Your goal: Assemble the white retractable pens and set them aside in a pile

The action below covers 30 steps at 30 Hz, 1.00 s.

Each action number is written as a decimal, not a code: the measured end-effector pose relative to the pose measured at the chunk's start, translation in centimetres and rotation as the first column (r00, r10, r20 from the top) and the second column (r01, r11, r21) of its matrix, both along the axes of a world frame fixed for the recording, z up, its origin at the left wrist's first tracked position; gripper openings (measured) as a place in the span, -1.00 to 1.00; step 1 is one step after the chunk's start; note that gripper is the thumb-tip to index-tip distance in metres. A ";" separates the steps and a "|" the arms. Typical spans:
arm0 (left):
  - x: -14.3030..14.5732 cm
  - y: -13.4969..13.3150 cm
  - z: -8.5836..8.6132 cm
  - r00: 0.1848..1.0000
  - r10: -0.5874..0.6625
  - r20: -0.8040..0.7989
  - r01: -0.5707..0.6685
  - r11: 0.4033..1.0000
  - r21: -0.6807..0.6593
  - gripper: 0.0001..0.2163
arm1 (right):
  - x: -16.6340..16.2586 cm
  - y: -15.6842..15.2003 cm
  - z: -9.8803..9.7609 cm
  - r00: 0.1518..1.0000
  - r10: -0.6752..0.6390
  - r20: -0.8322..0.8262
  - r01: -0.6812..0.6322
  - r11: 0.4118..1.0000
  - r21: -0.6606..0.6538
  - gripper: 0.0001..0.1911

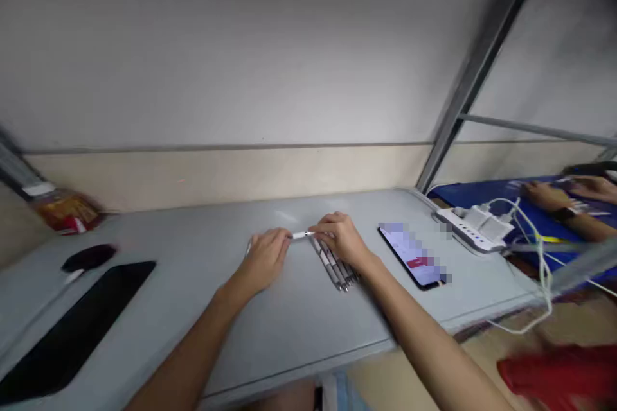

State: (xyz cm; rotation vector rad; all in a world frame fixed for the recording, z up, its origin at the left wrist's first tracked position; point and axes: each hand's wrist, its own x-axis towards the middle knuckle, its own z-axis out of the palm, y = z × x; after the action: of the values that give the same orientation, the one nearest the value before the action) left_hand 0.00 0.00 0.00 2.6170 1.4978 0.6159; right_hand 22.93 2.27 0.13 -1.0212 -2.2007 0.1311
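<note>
Between my two hands, just above the grey table (279,334), is a slim white pen (299,235) lying nearly level. My left hand (266,258) is closed round its left end, which the fingers hide. The right end is pinched by the thumb and fingers of my right hand (341,237). Several white and grey pens (332,264) lie side by side on the table, partly covered by my right hand and wrist. A small light edge shows at the left side of my left hand; I cannot tell what it belongs to.
A lit phone (409,253) and a white power strip (470,231) with cables are to the right. Left are a black mat (77,327), a dark round pad (89,258) and a bottle (65,209). Beyond the metal post (448,122), another person's hands (549,196) are over a blue surface.
</note>
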 end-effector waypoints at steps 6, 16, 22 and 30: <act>0.2 0.0 0.1 1.000 -0.019 0.016 0.019 0.999 0.032 -0.73 | -0.1 -0.1 0.4 0.991 0.073 -0.116 -0.078 0.996 -0.035 -0.81; 0.3 -0.6 1.9 0.998 -0.057 -0.003 0.056 0.978 0.201 -0.79 | -0.5 -0.4 0.9 0.889 0.044 -0.455 -0.258 0.870 -0.420 -0.59; 0.2 -0.3 1.4 0.995 -0.076 0.063 0.064 0.983 0.171 -0.74 | -0.6 -0.4 1.1 0.856 0.042 -0.515 -0.276 0.879 -0.388 -0.73; 0.1 0.1 1.2 0.938 -0.119 0.326 0.075 0.987 0.145 -0.86 | -0.6 -0.4 0.9 0.836 0.029 -0.547 -0.255 0.904 -0.342 -0.76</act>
State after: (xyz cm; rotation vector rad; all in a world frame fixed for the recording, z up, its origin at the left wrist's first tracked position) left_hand 0.06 0.08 1.16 2.4910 1.2569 1.1161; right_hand 22.33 1.89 1.02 -0.8846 -1.7553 0.8716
